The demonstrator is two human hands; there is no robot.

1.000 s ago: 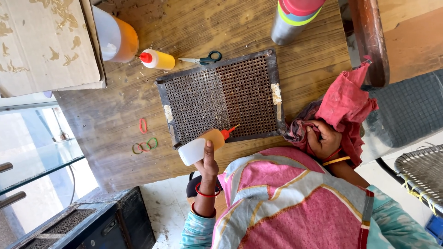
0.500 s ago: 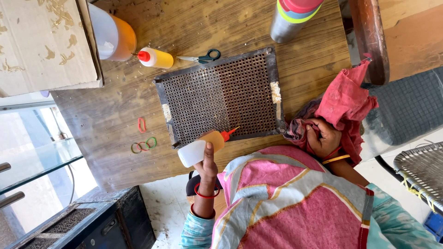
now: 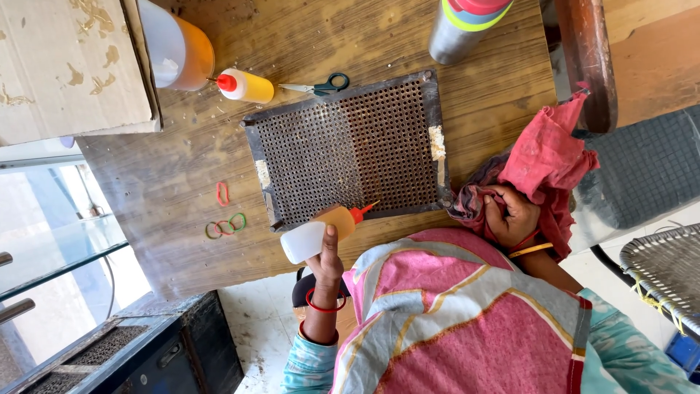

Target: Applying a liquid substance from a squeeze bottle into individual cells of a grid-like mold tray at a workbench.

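Observation:
My left hand [image 3: 326, 264] grips a small plastic squeeze bottle [image 3: 318, 230] holding orange liquid. It lies tilted, with its red nozzle pointing at the near edge of a dark perforated metal tray [image 3: 350, 146] on the wooden table [image 3: 168, 182]. My right hand [image 3: 510, 216] is closed on a crumpled red cloth [image 3: 548, 162] at the tray's right corner, by the table edge. A red bangle circles my left wrist.
Behind the tray lie a yellow squeeze bottle with a red cap [image 3: 245, 86], scissors [image 3: 321, 85], a large jug of orange liquid [image 3: 176, 45] and a steel bottle [image 3: 465, 26]. Coloured rubber bands [image 3: 224, 225] lie at the left. Cardboard [image 3: 65, 66] covers the far left; a wire basket [image 3: 667, 266] sits at the right.

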